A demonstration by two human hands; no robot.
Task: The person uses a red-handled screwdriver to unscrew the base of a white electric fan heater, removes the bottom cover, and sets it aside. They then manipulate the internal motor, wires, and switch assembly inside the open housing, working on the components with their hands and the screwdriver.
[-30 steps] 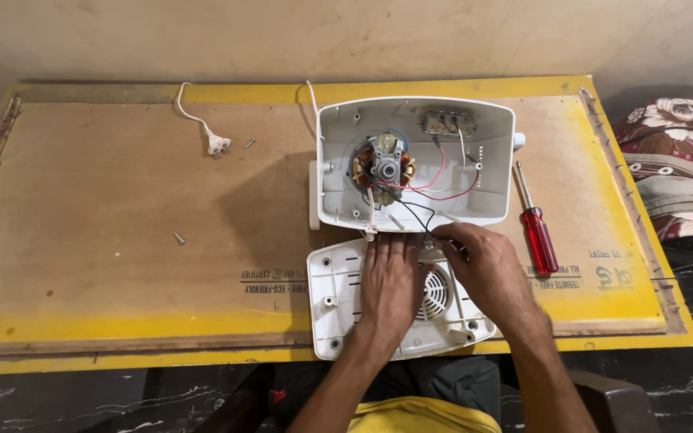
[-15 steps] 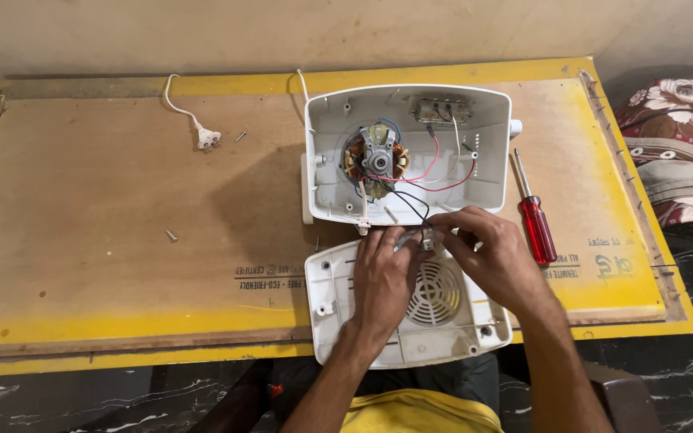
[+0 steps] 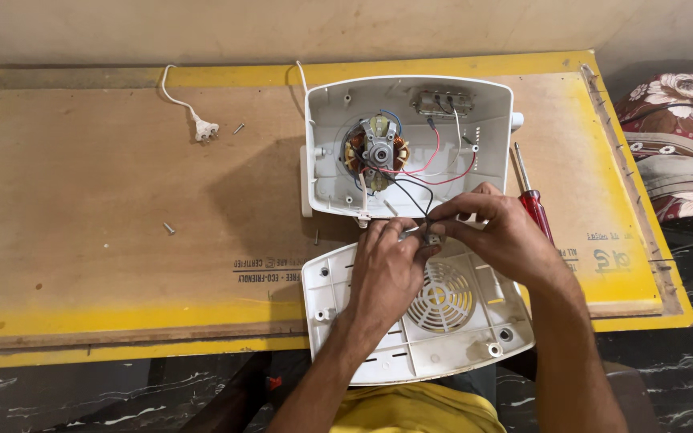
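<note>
Left hand (image 3: 387, 269) and right hand (image 3: 500, 236) meet fingertip to fingertip, both pinching a small grey wired component (image 3: 429, 237) above the white plastic vented cover (image 3: 443, 321); black wires run to the open white housing with copper-wound motor (image 3: 338, 172); red-handled screwdriver (image 3: 535, 204) lies just right.

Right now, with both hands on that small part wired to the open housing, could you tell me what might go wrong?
1. The left hand and right hand pinch a small part on thin black wires from the open housing; a tug could strain them.
2. Loose screws lie scattered on the board and might roll off.
3. The back cover overhangs the edge and could tip.
</note>
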